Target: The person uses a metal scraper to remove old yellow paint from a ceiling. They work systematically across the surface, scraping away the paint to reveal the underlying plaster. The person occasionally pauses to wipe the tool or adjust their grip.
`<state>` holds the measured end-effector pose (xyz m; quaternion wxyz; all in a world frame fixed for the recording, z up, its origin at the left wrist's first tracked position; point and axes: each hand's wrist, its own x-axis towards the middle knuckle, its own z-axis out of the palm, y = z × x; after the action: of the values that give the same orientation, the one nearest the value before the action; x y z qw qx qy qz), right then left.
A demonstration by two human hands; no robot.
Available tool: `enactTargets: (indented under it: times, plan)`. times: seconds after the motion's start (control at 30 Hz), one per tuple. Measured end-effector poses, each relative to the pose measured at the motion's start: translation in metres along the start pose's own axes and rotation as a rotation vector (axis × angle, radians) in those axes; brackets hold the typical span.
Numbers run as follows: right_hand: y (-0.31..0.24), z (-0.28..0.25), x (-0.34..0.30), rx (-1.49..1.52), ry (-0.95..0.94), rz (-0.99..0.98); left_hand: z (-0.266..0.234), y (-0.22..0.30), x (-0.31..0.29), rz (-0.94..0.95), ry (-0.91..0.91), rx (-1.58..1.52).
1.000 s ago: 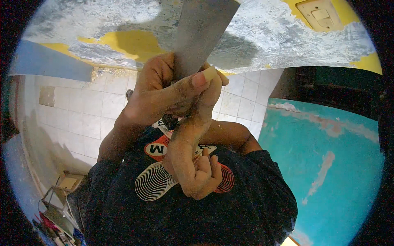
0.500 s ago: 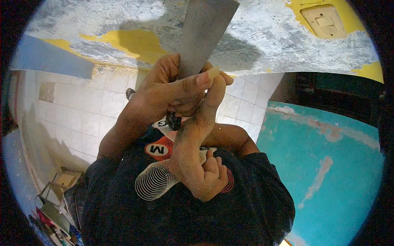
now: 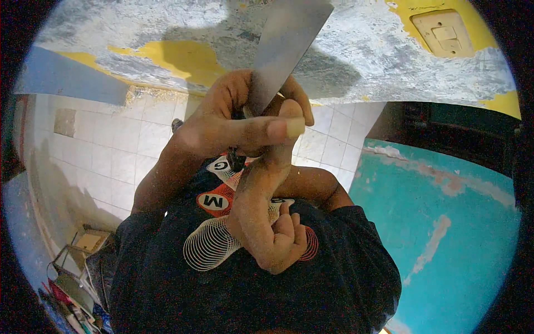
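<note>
A flat grey scraper blade (image 3: 286,50), probably a putty knife, points up in front of a patchy wall (image 3: 217,33). Wrapped around the blade's lower end is my left hand (image 3: 219,114), its fingertips showing past the right edge and its long-nailed thumb lying across the front. A short black piece (image 3: 236,160), perhaps the handle, shows under that hand. My right hand (image 3: 264,222) is bent in front of my chest. One of its digits reaches up behind the left thumb, touching it, while the other fingers curl in. What they hold, if anything, is hidden.
White, grey and yellow paint is flaking on the wall, which carries a cream switch plate (image 3: 443,34) at upper right. White floor tiles (image 3: 117,139) lie below. A turquoise patched surface (image 3: 428,222) stands at right. Various items (image 3: 78,300) are piled at lower left.
The blade has shifted slightly right and looks brighter. My left thumb has dropped from slanting upward to lying level, uncovering the tip of the right digit. My right hand has hardly moved.
</note>
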<state>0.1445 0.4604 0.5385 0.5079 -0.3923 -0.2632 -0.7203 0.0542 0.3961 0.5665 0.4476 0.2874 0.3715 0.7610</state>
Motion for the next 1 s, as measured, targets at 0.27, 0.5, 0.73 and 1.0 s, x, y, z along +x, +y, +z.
enactTargets:
  times: [0.27,0.5,0.73,1.0]
  plan:
    - [0.002,0.000,0.000,0.010,-0.002,0.007,-0.010,-0.011,0.002,0.080,-0.073,-0.077]
    - [0.003,-0.001,0.004,0.021,0.000,-0.021,-0.011,-0.020,0.001,0.154,-0.022,-0.123]
    - [0.007,-0.005,0.006,0.027,0.008,-0.009,-0.017,-0.018,-0.011,0.057,-0.010,-0.130]
    - [0.016,-0.011,0.006,0.052,-0.002,0.022,-0.019,-0.030,-0.018,0.204,-0.013,-0.191]
